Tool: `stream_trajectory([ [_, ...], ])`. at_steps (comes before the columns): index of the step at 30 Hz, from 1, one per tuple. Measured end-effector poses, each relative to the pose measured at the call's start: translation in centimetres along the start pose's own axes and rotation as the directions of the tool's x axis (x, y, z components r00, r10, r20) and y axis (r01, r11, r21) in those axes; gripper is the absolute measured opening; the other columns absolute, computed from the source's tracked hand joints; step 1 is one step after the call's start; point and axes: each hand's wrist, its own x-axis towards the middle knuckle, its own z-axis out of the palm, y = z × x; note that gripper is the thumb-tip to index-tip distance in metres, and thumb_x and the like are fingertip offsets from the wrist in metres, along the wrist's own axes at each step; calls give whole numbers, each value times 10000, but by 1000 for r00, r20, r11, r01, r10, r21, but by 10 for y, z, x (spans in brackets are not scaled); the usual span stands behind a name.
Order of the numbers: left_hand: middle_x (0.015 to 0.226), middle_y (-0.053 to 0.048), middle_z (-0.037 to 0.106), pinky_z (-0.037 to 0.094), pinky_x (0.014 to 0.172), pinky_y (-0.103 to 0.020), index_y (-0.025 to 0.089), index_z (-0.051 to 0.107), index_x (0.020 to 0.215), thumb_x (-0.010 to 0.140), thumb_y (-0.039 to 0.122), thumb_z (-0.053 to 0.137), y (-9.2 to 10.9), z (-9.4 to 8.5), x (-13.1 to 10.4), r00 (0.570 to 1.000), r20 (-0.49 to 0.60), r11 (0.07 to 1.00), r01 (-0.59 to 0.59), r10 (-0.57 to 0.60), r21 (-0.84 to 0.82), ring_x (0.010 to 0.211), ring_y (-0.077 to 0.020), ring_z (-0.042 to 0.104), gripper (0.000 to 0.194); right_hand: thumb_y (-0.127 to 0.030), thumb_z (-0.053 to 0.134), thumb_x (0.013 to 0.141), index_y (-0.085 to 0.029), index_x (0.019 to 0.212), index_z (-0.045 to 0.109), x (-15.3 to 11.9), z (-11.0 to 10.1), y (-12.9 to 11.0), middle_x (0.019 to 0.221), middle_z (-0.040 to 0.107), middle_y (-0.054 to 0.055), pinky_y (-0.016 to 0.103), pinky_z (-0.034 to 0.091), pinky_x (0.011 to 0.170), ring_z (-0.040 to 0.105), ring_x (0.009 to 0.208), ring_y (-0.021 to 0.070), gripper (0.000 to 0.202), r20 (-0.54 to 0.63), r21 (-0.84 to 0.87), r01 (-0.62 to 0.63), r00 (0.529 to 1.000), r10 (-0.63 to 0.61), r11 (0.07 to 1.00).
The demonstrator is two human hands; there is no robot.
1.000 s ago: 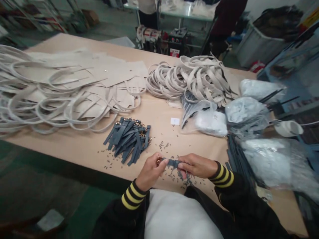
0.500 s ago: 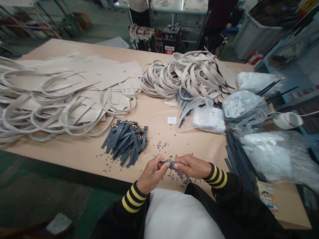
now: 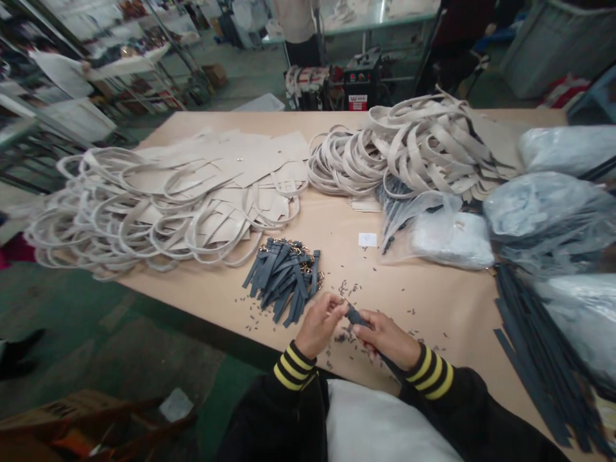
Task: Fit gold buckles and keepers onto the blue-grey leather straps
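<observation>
Both my hands are together over the table's near edge. My right hand (image 3: 385, 337) is closed round a dark blue-grey strap (image 3: 355, 316), whose tail runs out below the palm toward my lap. At the strap's upper end, my left hand (image 3: 320, 321) pinches a small gold metal clasp (image 3: 343, 300); its exact shape is too small to tell. Just beyond my left hand lies a heap of dark straps with gold clasps (image 3: 283, 276). Small dark bits (image 3: 349, 292) are scattered on the brown tabletop around and under my hands.
Beige pieces with looped handles (image 3: 192, 205) cover the table's left side. More beige handles (image 3: 399, 147) are piled at the back, near plastic-wrapped packs (image 3: 450, 237). Long dark strips (image 3: 534, 346) lie at right. A white label (image 3: 367, 239) rests mid-table. People stand in the background.
The view has swung left, so the table sits further right. My right hand has turned and its grip has slid down the strap, leaving the tail showing below. My left hand stays at the clasp.
</observation>
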Motion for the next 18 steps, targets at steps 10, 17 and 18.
stream_trajectory([
  [10, 896, -117, 576, 391, 827, -402, 100, 545, 873, 832, 342, 406, -149, -192, 99, 843, -523, 894, 325, -126, 308, 895, -219, 524, 282, -173, 553, 760, -131, 649, 449, 184, 23, 10, 441, 337, -100, 148, 258, 340, 310, 347, 25, 157, -437, 142, -101, 886, 154, 985],
  [17, 969, -152, 569, 362, 897, -427, 89, 593, 820, 810, 343, 458, -202, -211, 141, 925, -358, 843, 288, -123, 454, 990, -250, 508, 288, -107, 589, 746, -105, 653, 500, 226, 34, 26, 535, 476, -68, 170, 397, 465, 446, 458, 41, 129, -612, 113, -149, 769, 187, 982],
  [18, 1081, -193, 519, 331, 932, -437, 79, 594, 869, 804, 349, 455, -200, -208, 142, 931, -352, 841, 263, -93, 472, 1075, -281, 456, 311, -109, 593, 739, -103, 663, 513, 223, 34, 26, 551, 491, -60, 177, 405, 480, 459, 476, 46, 110, -638, 112, -142, 749, 181, 983],
])
